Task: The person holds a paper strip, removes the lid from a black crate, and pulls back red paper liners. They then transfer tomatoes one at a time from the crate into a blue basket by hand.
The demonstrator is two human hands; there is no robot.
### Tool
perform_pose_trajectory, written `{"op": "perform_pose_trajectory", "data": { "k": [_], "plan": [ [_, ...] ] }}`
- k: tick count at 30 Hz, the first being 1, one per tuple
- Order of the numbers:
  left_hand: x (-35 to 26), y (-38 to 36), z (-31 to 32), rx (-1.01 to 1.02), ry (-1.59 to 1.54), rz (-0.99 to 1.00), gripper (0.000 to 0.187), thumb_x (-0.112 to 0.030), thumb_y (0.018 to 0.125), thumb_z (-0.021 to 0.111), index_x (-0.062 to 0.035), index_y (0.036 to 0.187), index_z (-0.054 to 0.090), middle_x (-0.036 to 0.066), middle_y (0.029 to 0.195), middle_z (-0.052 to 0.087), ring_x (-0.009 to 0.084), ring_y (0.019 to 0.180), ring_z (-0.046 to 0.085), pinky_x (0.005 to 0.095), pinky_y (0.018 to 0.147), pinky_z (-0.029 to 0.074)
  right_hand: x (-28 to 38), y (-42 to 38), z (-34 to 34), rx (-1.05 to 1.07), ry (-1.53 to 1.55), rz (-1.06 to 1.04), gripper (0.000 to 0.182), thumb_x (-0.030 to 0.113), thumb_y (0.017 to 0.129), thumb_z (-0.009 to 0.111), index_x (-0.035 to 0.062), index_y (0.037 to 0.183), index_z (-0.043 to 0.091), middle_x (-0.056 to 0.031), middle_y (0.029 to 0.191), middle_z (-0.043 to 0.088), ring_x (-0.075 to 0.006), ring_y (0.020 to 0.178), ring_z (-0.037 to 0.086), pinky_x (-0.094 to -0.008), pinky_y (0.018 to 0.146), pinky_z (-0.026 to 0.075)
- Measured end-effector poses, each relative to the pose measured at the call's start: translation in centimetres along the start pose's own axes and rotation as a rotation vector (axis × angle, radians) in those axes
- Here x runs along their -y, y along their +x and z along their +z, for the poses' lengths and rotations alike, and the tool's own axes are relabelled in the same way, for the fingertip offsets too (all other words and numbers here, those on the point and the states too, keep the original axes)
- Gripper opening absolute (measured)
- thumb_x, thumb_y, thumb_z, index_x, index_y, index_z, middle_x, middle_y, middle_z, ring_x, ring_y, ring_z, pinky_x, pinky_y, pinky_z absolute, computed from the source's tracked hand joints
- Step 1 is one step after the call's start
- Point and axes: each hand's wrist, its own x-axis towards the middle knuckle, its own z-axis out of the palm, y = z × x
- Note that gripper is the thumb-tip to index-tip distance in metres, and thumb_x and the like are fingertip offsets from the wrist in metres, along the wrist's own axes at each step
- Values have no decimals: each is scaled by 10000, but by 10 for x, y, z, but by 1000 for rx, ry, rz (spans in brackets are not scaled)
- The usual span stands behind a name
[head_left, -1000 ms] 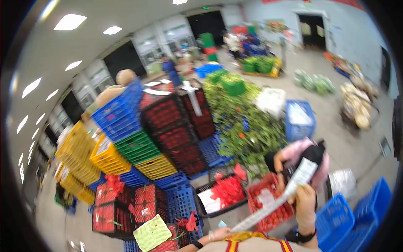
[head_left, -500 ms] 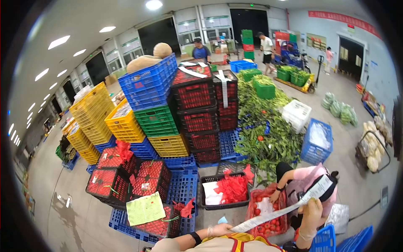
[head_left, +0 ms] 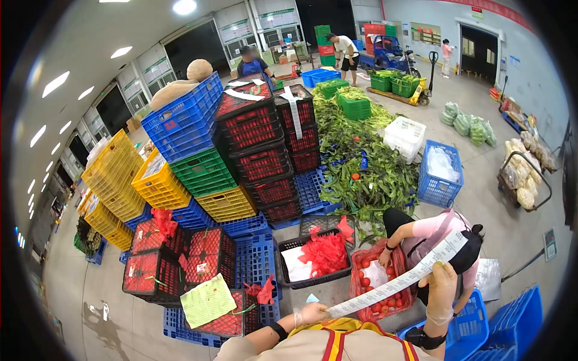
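Okay, from where I stand the printed paper strip slants up over the red-lined tomato crate, left hand closed on its lower end, right hand pinching it near the top, a free end poking past toward the crouching co-worker. For a clean read, I'd say light fingertip tension at both ends works best, printed face tilted to the wearer, no hard tug since thin paper probably tears, and the free end clear of that co-worker's head.

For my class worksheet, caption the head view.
Left hand and right hand hold a paper strip in front of tomatoes.
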Motion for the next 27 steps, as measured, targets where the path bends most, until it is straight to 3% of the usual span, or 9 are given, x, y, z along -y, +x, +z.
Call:
{"op": "perform_pose_trajectory", "data": {
  "k": [7,11,12,13,15,17,20,23,27],
  "plan": [
    [-24,13,-2,92,127,114,371,-267,820,589,-53,1122,619,172,1022,658,249,911,641,333,821,483,-3,-10,10,95,-119,96,168,107,898,497,-22,909,605,-61,687,616,-101,530,537,-210,508,416],
    [-98,8,-14,68,369,424,570,-365,769,645,-59,1238,537,213,1084,619,342,968,608,381,890,457,-12,-12,1,197,-132,207,177,106,903,515,-28,932,626,-31,691,591,-74,566,511,-208,522,385],
    [-110,13,-11,4,321,538,566,-353,779,648,-27,1228,535,194,1082,615,278,982,605,346,886,458,-17,-12,-2,208,-131,232,172,110,902,525,-26,928,627,-23,689,584,-69,571,507,-206,523,382],
    [-169,-14,-23,169,50,315,515,-294,817,636,6,1221,531,119,1125,604,155,983,580,282,869,455,-22,-13,-4,223,-128,257,168,115,902,535,-23,923,627,-16,687,577,-64,575,504,-204,523,379],
    [-176,-5,-8,236,-356,443,453,-216,860,601,18,1238,516,43,1070,613,67,954,537,232,839,448,-33,-13,-6,224,-45,250,154,115,901,547,-16,918,626,1,698,576,-51,579,498,-200,527,379],
    [-186,-2,4,186,-424,473,371,-169,891,566,23,1208,549,16,1034,623,64,936,537,224,837,440,-38,-14,-14,185,-32,256,147,101,900,548,-19,932,626,18,713,577,-35,577,488,-188,522,374],
    [-193,3,13,173,-547,220,272,-159,921,543,27,1100,630,17,1017,629,68,921,536,228,831,431,-29,-13,-23,176,4,312,182,107,893,560,-31,991,627,10,766,604,-9,578,467,-171,504,355],
    [-197,5,20,154,-609,289,281,-170,917,553,31,1098,627,13,983,633,64,881,537,225,789,439,-37,-11,-37,142,-58,321,189,117,886,572,-27,993,631,11,770,610,-5,583,462,-174,504,350],
    [-200,5,18,66,-333,264,279,-181,895,577,42,1051,637,3,921,638,59,840,539,224,752,448,-29,-7,-42,145,-66,291,188,121,880,580,-25,985,637,15,760,610,-6,592,466,-175,507,352]
  ]
}}
